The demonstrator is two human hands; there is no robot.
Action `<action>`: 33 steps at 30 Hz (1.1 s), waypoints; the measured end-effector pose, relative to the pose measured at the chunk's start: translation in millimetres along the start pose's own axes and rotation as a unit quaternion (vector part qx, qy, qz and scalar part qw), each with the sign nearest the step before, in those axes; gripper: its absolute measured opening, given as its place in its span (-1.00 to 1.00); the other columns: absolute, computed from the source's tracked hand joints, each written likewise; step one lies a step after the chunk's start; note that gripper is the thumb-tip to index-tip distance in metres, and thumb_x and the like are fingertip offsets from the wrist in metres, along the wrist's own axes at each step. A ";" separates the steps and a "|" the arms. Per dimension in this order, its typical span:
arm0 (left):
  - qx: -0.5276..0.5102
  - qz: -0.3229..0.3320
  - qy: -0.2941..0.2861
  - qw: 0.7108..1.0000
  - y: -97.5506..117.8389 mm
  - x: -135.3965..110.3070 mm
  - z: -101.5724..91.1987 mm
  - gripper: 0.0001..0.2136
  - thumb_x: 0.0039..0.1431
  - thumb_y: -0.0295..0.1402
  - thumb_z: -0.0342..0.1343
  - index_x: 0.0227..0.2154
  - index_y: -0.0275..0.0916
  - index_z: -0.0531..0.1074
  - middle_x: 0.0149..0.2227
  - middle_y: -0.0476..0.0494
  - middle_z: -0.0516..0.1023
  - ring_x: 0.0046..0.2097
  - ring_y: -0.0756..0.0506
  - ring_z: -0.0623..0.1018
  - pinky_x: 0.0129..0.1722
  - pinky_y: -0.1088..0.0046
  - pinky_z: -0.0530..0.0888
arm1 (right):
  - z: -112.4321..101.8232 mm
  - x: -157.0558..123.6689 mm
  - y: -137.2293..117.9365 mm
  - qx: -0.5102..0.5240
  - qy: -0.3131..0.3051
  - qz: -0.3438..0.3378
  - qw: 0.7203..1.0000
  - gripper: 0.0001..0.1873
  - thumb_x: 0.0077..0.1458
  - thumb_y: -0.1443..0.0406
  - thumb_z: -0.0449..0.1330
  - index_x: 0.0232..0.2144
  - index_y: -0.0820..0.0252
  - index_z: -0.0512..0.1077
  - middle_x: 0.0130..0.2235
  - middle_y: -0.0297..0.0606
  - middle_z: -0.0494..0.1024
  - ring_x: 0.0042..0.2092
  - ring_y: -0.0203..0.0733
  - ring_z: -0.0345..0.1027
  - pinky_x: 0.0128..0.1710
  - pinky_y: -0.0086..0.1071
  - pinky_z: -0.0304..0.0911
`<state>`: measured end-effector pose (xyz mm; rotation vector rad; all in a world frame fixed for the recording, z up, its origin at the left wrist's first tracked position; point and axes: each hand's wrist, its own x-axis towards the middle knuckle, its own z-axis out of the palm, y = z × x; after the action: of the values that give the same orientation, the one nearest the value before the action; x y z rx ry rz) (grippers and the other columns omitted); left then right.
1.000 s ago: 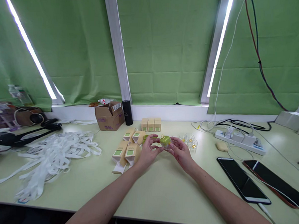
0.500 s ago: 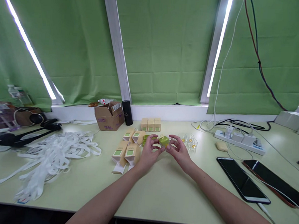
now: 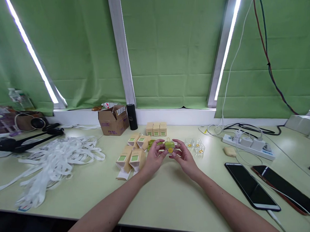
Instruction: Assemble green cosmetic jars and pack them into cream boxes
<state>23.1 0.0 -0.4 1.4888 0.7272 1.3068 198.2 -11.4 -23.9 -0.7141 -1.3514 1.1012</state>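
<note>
Both my hands hold one small green and yellow object in a clear case [image 3: 169, 146] just above the table's middle. My left hand [image 3: 154, 156] pinches its left side with thumb and fingers. My right hand [image 3: 184, 158] grips its right side, fingers curled round it. Left of my hands lie several tan cartons with green labels [image 3: 132, 156], some with open flaps. Three closed tan boxes [image 3: 156, 129] stand in a row behind. Three clear cups with yellow pieces [image 3: 195, 145] sit just right of my hands.
A heap of white straps [image 3: 54, 161] covers the left of the pale green table [image 3: 166, 196]. A brown cardboard box [image 3: 113, 119] and a black cylinder [image 3: 132, 116] stand at the back. Two phones [image 3: 252, 186], a power strip [image 3: 249, 145] and cables lie at the right.
My hands have turned the small green object, so a yellow part now faces me. Both hands shifted slightly left. A hand at the far left edge has gone from view.
</note>
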 end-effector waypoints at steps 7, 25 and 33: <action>0.016 0.011 0.007 1.000 -5.4 1.8 -2.4 -0.58 0.16 -0.19 0.35 0.01 -0.18 0.39 0.00 -0.26 0.57 0.07 -0.19 0.56 0.05 0.24 0.48 | -1.1 0.3 1.4 -0.008 -0.004 -0.002 1.000 -0.41 0.13 0.02 0.36 0.18 -0.15 0.34 -0.04 -0.26 0.40 -0.06 -0.12 0.45 0.04 -0.05 0.47; 0.027 0.010 0.011 1.000 -9.0 4.7 -4.3 -0.60 0.12 -0.15 0.39 -0.11 -0.22 0.39 -0.15 -0.21 0.58 -0.09 -0.13 0.60 -0.01 0.24 0.54 | -3.8 4.7 8.1 -0.006 0.004 -0.009 1.000 -0.43 0.12 0.00 0.37 0.16 -0.12 0.44 -0.08 -0.27 0.42 -0.17 -0.16 0.48 -0.06 -0.09 0.52; 0.091 0.033 0.047 0.994 -9.4 2.8 -3.5 -0.65 0.06 -0.19 0.42 -0.19 -0.22 0.46 -0.18 -0.18 0.60 -0.15 -0.14 0.60 -0.05 0.25 0.53 | -1.8 2.8 17.0 -0.027 0.001 -0.007 1.000 -0.28 0.05 0.07 0.43 0.25 -0.14 0.36 0.08 -0.21 0.46 -0.09 -0.12 0.49 0.02 -0.10 0.46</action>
<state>22.0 6.6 -8.3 1.6149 0.8844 1.3986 196.2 -2.3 -38.6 -0.7426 -1.3872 1.0565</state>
